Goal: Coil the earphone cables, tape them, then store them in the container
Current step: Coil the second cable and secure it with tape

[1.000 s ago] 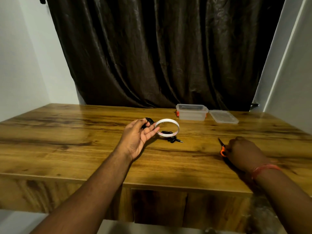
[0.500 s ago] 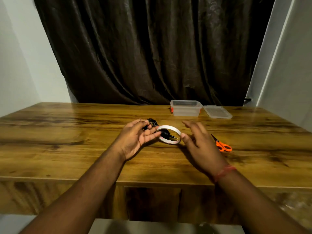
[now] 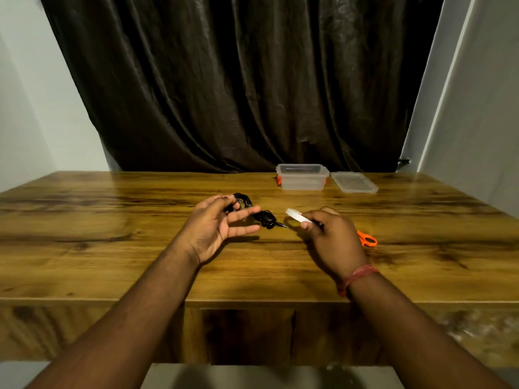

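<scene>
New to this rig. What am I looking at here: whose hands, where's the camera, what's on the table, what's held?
No robot here: a person works with bare hands. The one picture comes from a camera worn on the head, looking forward and down. The left hand holds a bundle of black earphones. The right hand grips a white tape roll. On the wooden table lie orange scissors beside the right hand, and at the far edge an open clear container with its lid beside it.

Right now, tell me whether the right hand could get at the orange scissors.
Probably yes, but not freely: the right hand already grips the tape roll. The orange scissors lie on the table just beside it, nothing between, so it would likely have to set the tape down first.
</scene>
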`<state>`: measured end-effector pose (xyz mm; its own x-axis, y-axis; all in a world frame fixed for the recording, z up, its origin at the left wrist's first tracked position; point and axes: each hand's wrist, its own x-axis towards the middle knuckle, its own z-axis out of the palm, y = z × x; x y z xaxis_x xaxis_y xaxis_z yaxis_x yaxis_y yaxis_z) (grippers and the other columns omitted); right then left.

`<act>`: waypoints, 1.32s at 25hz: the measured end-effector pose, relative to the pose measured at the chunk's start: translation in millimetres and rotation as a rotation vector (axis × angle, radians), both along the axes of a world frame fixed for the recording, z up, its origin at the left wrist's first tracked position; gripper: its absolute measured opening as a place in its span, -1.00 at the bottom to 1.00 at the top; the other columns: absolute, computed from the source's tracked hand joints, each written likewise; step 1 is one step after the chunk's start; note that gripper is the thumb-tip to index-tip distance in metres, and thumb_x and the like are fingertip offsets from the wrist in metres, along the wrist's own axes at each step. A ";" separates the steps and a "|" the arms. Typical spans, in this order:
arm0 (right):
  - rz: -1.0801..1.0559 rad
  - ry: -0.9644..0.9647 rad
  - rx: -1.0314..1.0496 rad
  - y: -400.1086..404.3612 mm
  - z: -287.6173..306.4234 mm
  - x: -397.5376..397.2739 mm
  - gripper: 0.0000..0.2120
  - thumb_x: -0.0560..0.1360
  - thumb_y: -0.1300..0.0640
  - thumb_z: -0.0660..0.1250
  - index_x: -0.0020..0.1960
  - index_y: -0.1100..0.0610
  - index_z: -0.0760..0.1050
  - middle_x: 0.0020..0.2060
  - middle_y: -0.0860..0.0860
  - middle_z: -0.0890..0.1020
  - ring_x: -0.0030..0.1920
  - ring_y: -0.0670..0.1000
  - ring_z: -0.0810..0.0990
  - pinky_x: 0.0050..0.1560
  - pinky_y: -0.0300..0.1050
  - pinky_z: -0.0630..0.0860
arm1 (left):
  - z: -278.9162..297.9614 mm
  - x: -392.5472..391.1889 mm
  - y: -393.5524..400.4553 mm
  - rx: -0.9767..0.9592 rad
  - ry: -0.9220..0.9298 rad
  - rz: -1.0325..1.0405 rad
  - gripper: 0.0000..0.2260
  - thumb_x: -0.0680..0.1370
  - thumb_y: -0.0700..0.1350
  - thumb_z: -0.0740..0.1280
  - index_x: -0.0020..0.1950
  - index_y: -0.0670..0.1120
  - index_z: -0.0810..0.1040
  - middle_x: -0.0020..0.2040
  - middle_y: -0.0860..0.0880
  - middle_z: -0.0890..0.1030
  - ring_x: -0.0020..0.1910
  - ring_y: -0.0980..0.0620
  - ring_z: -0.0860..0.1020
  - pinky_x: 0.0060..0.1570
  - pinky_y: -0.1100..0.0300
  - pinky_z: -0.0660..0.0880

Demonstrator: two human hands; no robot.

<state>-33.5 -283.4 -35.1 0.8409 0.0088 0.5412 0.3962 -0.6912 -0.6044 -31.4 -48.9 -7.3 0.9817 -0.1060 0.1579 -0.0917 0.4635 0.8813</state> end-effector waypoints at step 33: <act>0.523 0.168 0.399 54.5 17.5 18.6 -0.85 0.55 -0.01 0.35 0.06 -0.01 0.63 0.02 -0.01 0.65 0.06 -0.01 0.61 0.14 -0.02 0.56 | -5.9 -0.6 -3.7 0.256 -0.020 -0.098 -0.88 0.65 -0.16 0.20 -0.05 -0.13 0.48 -0.24 -0.09 0.42 -0.56 0.15 0.27 -0.47 0.04 0.60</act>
